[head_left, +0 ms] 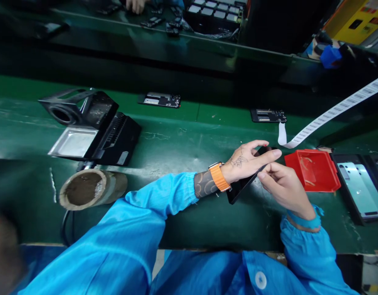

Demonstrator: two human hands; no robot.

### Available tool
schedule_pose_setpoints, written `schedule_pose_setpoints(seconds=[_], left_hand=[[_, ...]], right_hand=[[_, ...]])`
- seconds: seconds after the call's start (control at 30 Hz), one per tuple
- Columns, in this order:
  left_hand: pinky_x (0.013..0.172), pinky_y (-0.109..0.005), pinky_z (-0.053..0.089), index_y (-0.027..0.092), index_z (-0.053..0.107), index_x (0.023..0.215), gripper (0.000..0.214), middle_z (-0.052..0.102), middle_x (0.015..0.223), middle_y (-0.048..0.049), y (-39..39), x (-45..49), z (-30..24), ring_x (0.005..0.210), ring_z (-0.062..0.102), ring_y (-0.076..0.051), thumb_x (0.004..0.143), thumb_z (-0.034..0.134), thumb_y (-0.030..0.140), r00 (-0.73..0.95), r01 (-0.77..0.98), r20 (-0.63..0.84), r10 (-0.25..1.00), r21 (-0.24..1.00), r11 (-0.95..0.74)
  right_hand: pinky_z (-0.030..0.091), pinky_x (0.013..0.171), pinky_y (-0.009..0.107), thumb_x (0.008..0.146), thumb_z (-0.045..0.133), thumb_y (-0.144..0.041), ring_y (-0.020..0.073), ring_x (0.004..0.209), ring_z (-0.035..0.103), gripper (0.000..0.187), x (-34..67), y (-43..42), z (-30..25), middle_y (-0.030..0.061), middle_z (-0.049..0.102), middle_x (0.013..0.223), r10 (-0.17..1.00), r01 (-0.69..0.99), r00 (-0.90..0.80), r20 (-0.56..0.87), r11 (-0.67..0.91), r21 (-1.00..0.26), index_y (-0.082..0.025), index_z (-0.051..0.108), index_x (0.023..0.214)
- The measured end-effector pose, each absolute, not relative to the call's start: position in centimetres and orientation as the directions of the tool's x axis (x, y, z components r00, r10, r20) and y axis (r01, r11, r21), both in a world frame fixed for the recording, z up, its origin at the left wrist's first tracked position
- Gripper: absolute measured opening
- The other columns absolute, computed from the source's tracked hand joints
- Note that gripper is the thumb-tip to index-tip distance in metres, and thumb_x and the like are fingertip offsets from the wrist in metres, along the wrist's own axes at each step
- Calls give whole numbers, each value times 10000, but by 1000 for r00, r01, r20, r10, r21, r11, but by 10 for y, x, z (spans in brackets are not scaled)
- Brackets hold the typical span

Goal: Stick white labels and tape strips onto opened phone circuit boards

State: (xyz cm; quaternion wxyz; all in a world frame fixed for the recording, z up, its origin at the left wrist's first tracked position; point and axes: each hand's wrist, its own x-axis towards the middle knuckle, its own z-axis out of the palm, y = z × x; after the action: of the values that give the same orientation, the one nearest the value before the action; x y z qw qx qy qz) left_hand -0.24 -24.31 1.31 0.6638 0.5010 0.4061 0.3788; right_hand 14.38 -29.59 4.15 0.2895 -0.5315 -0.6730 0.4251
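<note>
A dark, flat phone (pixel 237 191) is tilted in front of me, partly covered by my hands. My left hand (pixel 242 162) lies across its upper side and grips it, thumb stretched along the near edge and index finger at the far end. At the right edge of the phone, my right hand (pixel 284 186) is closed with thumb and index finger pinched together; what is between them, if anything, is hidden. Right beside that hand stands a red bin (pixel 325 170) with a few thin strips inside. A white label strip (pixel 327 116) hangs down behind both hands.
Two opened phones (pixel 162 99) (pixel 268 116) lie along the back of the green bench (pixel 189 143). To the left stand a black device with a metal plate (pixel 75 142) and a cardboard tube (pixel 84 190). Teal phone panels (pixel 357 186) sit in a black tray at right. Across the divider, another person's hand (pixel 136 5) shows.
</note>
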Motion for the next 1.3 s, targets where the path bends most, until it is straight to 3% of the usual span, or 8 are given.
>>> schedule_pose_setpoints(seconds=[0.17, 0.33, 0.5, 0.77, 0.87, 0.97, 1.07, 1.3], left_hand=[[637, -259, 441, 187, 647, 1290, 603, 598, 741, 6, -242, -2, 8, 661, 524, -110, 821, 748, 552, 339, -131, -133, 931, 974, 186], [836, -296, 515, 230, 465, 1462, 811, 673, 1051, -52, -233, -1, 5, 869, 611, -136, 796, 776, 573, 55, -426, -18, 998, 904, 39], [951, -304, 506, 279, 405, 1497, 858, 617, 1302, -86, -239, -2, 13, 1001, 623, -152, 797, 738, 648, -27, -459, 104, 994, 882, -105], [1033, -341, 474, 260, 383, 1533, 990, 561, 1423, -137, -254, -2, 22, 1215, 588, -246, 736, 738, 727, 128, -468, 222, 967, 873, -138], [968, -385, 533, 216, 505, 1443, 861, 636, 1324, -147, -245, -20, 33, 1175, 635, -275, 777, 691, 728, 365, -451, 59, 929, 884, 121], [727, -354, 602, 139, 659, 1211, 630, 730, 1027, -133, -233, -44, 46, 900, 710, -245, 775, 774, 580, 619, -137, -256, 743, 896, 423], [619, -309, 605, 104, 697, 1041, 415, 731, 912, -121, -213, -57, 48, 771, 704, -207, 752, 832, 370, 654, 27, -375, 657, 879, 476], [899, -359, 591, 172, 556, 1330, 311, 635, 1315, -121, -68, -46, 39, 1100, 659, -183, 1056, 419, 227, -155, 222, -182, 971, 951, 214]], right_hand=[[396, 500, 241, 891, 662, -345, 104, 546, 479, 209, 140, -298, 36, -38, 525, 653, 982, 556, -189, 18, 122, -822, -209, 541, 788], [475, 571, 263, 802, 779, -279, 126, 646, 554, 323, 121, -309, 22, -33, 533, 789, 894, 496, 260, 364, 200, -845, -232, 526, 997], [486, 617, 292, 904, 667, -227, 137, 688, 558, 73, 106, -315, 16, 10, 561, 826, 885, 515, 153, 441, 309, -799, -217, 613, 951], [444, 591, 277, 870, 630, -140, 132, 630, 521, 105, 115, -311, 30, -6, 573, 753, 852, 647, 43, 522, 375, -664, -224, 580, 830], [456, 631, 290, 882, 605, -130, 155, 667, 544, 105, 128, -305, 28, 11, 581, 752, 787, 699, -162, 595, 517, -494, -217, 576, 831], [472, 728, 343, 919, 564, -137, 199, 752, 584, 108, 136, -297, 21, 50, 621, 783, 716, 722, -417, 559, 635, -275, -196, 615, 845], [471, 766, 374, 965, 529, -156, 218, 795, 601, 151, 141, -295, 20, 70, 650, 837, 746, 756, -457, 484, 612, -230, -190, 665, 910], [538, 715, 337, 947, 619, -248, 212, 794, 666, 51, 194, -306, 26, 69, 684, 898, 759, 811, 62, 648, 340, -476, -233, 627, 995]])
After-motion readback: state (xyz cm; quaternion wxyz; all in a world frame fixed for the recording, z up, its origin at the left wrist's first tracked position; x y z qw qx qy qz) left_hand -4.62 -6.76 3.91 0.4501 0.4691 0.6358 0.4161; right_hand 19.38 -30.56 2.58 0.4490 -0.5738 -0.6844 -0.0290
